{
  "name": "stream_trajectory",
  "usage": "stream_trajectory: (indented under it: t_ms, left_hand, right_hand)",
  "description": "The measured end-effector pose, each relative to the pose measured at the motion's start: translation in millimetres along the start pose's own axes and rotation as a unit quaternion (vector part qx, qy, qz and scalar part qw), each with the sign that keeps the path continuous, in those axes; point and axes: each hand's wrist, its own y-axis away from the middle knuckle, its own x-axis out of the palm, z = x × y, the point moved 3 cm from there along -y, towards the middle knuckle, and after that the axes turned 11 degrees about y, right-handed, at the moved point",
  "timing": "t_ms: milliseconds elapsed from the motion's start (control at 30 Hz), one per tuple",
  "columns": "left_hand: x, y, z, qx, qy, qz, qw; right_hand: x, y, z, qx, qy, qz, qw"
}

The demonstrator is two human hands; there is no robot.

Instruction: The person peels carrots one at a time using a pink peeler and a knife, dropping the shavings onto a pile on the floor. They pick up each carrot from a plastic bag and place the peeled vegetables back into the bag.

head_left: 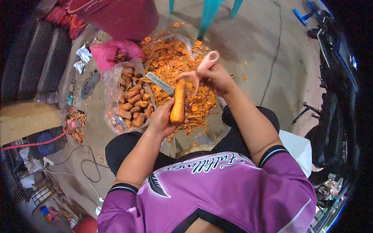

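Observation:
My left hand is closed round the lower part of a carrot, which points away from me and looks mostly peeled. A knife with a flat metal blade sticks out to the left behind the carrot; its handle is hidden, and I cannot tell whether my left hand grips it too. My right hand is closed on a pink Y-shaped peeler, whose head is right at the carrot's far tip. Beneath both hands lies a wide heap of orange carrot peelings with some round slices.
Left of the heap, a clear plastic bag holds several unpeeled carrots. Behind stand a dark red tub, a pink sack and a teal stool's legs. Tyres stand at left, a motorcycle at right.

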Motion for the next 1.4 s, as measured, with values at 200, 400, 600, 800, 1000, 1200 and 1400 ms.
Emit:
stream_trajectory:
  t_ms: [200,400,600,800,1000,1200,1400]
  left_hand:
    - [4,5,3,0.005,0.043,-0.024,0.999]
    - [-1,1,10,-0.055,0.023,0.088,0.994]
    - [-3,-6,2,0.006,0.059,0.050,0.997]
    - [4,1,4,-0.035,0.115,0.040,0.992]
    - [-14,-9,17,-0.065,0.068,0.078,0.992]
    - [-2,-4,4,-0.032,0.060,0.096,0.993]
    - [-9,-5,9,-0.057,0.044,0.079,0.994]
  right_hand:
    - [42,21,-9,0.047,0.048,0.208,0.976]
    - [-50,-16,5,-0.031,0.078,-0.153,0.985]
    - [12,3,2,-0.020,0.022,0.040,0.999]
    - [40,19,-19,0.068,0.093,0.219,0.969]
    - [-42,-18,9,-0.032,0.201,-0.168,0.965]
    - [7,0,0,0.011,0.060,0.062,0.996]
    - [17,2,0,-0.011,0.127,0.090,0.988]
